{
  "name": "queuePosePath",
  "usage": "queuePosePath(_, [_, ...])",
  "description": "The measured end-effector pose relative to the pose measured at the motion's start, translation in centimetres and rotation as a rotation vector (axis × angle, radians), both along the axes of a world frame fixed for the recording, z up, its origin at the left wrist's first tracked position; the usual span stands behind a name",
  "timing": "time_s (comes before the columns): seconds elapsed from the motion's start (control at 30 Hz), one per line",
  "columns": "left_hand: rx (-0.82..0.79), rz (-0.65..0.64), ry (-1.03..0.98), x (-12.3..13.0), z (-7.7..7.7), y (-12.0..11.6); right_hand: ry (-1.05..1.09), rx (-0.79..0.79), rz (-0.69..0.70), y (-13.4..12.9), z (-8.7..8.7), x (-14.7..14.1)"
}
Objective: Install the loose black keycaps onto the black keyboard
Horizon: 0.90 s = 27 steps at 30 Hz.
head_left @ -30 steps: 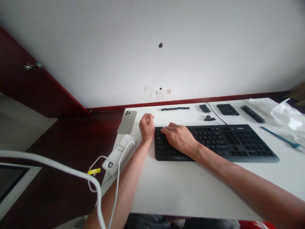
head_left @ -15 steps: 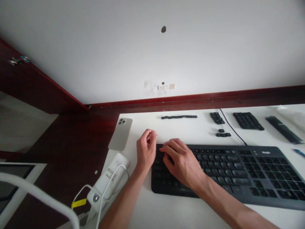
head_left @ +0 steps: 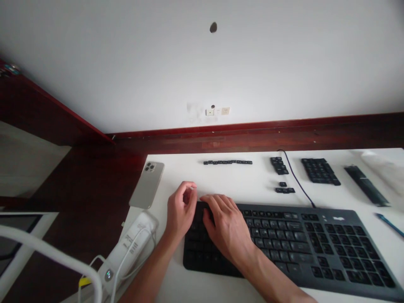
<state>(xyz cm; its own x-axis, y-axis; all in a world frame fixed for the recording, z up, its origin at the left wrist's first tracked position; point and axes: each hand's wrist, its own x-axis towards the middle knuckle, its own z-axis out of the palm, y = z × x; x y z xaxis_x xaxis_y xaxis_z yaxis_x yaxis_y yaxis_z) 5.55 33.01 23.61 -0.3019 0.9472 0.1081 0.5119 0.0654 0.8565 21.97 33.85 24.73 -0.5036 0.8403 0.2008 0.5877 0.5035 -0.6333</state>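
Observation:
A black keyboard [head_left: 303,248] lies on the white table, with bare key places in its right-hand blocks. My left hand [head_left: 182,208] is curled by its upper left corner, thumb and forefinger together in a loop; whatever they may hold is too small to make out. Across the keyboard's left part lies my right hand [head_left: 225,223], fingers stretched toward the top edge and thumb apart over the keys. It covers many keys. Behind the hands, a row of loose keycaps [head_left: 227,162] stretches along the table. More keycaps [head_left: 279,166] lie to the right.
A phone [head_left: 147,185] lies face down at the table's left edge. Nearer me is a white power strip [head_left: 131,240] with cables. A block of keycaps [head_left: 320,171], a dark packet [head_left: 366,185] and a blue tool [head_left: 389,223] lie at right. The keyboard cable [head_left: 296,179] runs backward.
The view has shifted, so the keyboard and table appear lower and farther left. Both hands stay at the keyboard's upper left corner, with the right fingers reaching slightly farther over its top edge.

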Motion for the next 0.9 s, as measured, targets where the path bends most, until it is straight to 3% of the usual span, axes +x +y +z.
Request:
queuePosePath(0.33, [0.07,-0.047,0.017,-0.04,-0.1,0.04,-0.04,0.025,-0.068,0.04,-0.46,-0.33])
queuePosePath(0.9, [0.175,-0.019,-0.051,-0.68,-0.64,0.63,-0.133,0.09,-0.071,-0.51,0.37,-0.58])
